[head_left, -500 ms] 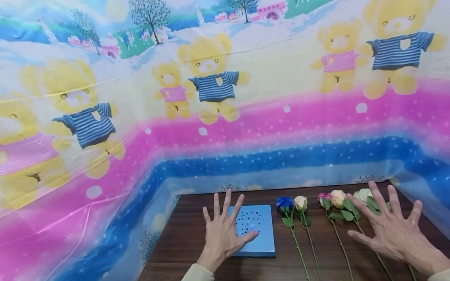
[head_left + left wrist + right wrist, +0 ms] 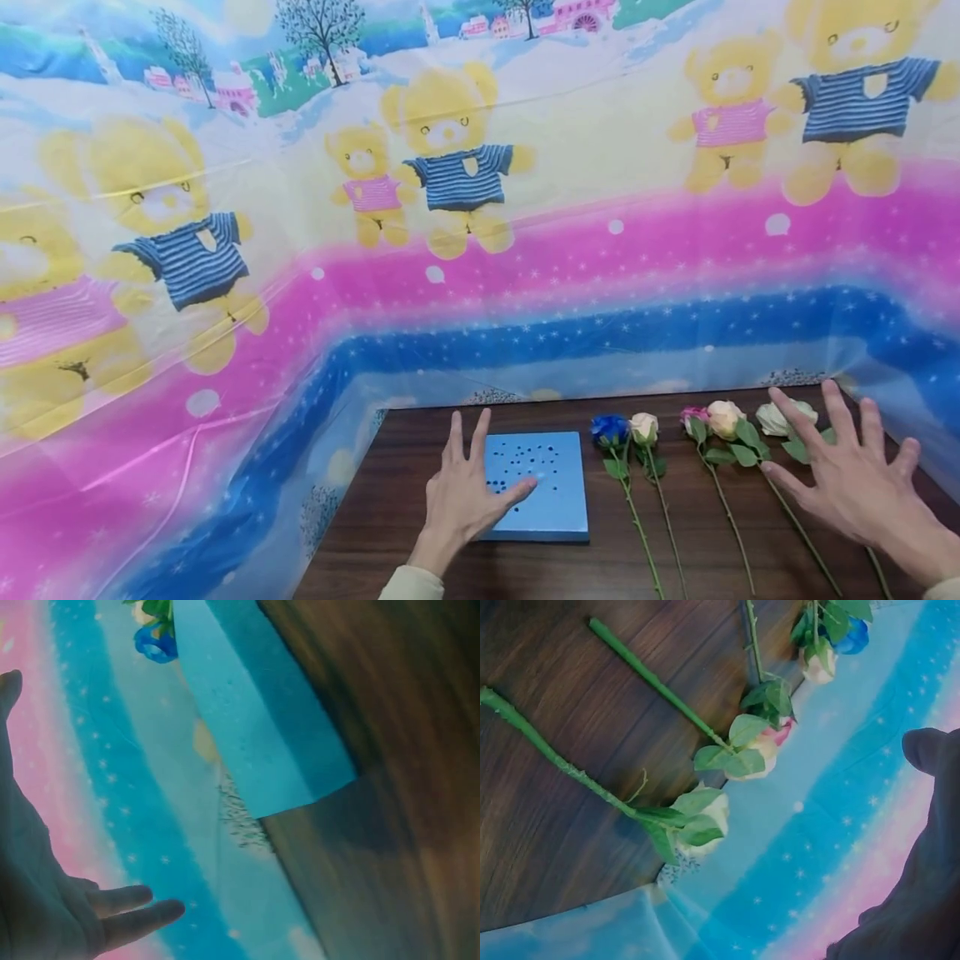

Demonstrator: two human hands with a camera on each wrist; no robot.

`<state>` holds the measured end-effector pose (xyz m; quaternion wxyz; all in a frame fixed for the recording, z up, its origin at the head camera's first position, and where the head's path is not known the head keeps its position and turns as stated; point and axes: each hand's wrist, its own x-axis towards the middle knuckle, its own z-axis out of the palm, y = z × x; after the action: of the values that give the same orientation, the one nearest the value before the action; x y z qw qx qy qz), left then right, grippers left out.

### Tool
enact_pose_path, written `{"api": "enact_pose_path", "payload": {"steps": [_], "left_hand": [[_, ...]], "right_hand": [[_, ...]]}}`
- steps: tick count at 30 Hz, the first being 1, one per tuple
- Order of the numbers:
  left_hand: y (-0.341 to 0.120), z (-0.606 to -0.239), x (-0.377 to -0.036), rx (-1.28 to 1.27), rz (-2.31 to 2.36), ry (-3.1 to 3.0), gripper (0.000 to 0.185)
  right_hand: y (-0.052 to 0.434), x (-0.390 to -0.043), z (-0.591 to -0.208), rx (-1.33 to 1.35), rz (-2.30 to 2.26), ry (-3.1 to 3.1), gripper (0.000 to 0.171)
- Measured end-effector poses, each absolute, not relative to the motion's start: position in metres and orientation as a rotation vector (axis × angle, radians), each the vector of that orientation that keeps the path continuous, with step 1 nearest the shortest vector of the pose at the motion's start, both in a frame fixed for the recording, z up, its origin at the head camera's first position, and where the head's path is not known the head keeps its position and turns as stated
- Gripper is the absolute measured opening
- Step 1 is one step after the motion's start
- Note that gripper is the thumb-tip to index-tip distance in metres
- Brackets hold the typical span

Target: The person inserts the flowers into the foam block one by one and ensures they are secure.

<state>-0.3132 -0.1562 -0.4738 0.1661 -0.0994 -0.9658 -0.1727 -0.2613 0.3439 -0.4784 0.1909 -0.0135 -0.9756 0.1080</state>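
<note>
**A:** What does the view from the head show?

**B:** A dark wooden table [image 2: 720, 567] sits in front of a bright plastic sheet [image 2: 480, 250] printed with yellow teddy bears and pink and blue bands. The left hand [image 2: 465, 492] is spread, fingers straight, over the left part of a flat blue foam square [image 2: 551, 492] dotted with small holes. It grips nothing. I cannot tell whether the palm touches the foam.

**A:** And the other hand?

**B:** The right hand [image 2: 855, 487] is spread too, fingers straight and apart, holding nothing. It is above the stems at the right end of a row of flowers. From left to right lie a blue rose [image 2: 607, 431], a cream rose [image 2: 642, 428], a pink rose [image 2: 692, 415], a peach rose [image 2: 723, 418] and a white rose [image 2: 776, 417]. Their heads point to the sheet. The blue rose is just beside the foam's right edge.

**A:** What does the left wrist view show?

**B:** The blue foam square [image 2: 262, 727] lies on the wood, one corner toward the camera. The left hand [image 2: 52, 900] shows at the lower left in shadow, fingers [image 2: 139, 919] extended, touching nothing. The blue rose [image 2: 155, 641] peeks in at the top.

**A:** And the right wrist view?

**B:** Two long green stems cross the wood. The white rose [image 2: 705, 821] and the peach rose [image 2: 754, 757] rest at the table's edge against the sheet. The cream rose [image 2: 817, 666] and blue rose [image 2: 853, 635] lie further off, at the top. The right hand [image 2: 915, 877] is a dark shape at the right, clear of the flowers; how its fingers lie here I cannot tell.
</note>
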Motion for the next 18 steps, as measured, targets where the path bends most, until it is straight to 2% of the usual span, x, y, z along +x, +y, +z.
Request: {"api": "enact_pose_path", "payload": {"steps": [8,18], "left_hand": [[-0.173,-0.493,-0.320,-0.118,-0.865,-2.835,0.121],[-0.178,-0.525,-0.323,-0.150,-0.862,-2.911,0.118]], "right_hand": [[0.356,-0.266,-0.478,-0.152,0.413,-2.754,0.131],[0.379,-0.269,-0.499,-0.435,0.558,-2.953,0.123]]}}
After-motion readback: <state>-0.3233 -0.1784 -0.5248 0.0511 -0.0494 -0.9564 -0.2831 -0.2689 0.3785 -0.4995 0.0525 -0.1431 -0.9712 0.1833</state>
